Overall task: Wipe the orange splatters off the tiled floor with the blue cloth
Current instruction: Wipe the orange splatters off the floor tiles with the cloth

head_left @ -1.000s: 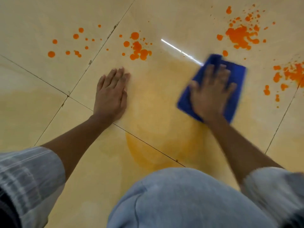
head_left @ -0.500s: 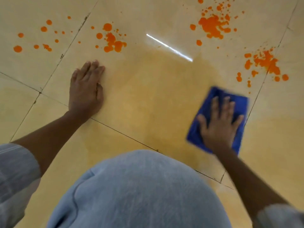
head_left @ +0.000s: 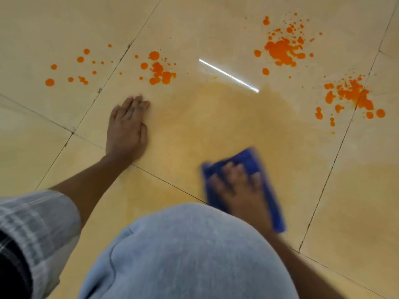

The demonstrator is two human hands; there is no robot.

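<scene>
1. Head view, right side: right hand (head_left: 239,188) spread flat on the folded blue cloth (head_left: 267,195), fingers fairly straight and pressing down rather than curling round it — likely so the whole palm loads the fabric against the floor. Blurred with motion, so finer finger detail impossible to tell.
2. Cloth lying on the beige glossy tiled floor (head_left: 216,26), close in front of the pale-blue-trousered knee (head_left: 190,251), straddling or just beside a grout line, well apart from any fresh spots.
3. Left side: left hand (head_left: 127,128) planted palm-down on the tile, fingers straight and together, holding nothing — apparently a prop for body weight while kneeling and leaning forward.
4. Yellowish smeared film (head_left: 216,121) spread across the tile between the two hands, seemingly residue needing further passes.
5. Farther off, four groups of bright orange splatters untouched: scattered far-left drops (head_left: 50,82), a cluster just beyond the left fingertips (head_left: 160,72), a dense upper-right blot (head_left: 280,50), and a right-edge patch (head_left: 349,93) over a grout line.
6. Judged roughly mid-task: much left to wipe.
</scene>
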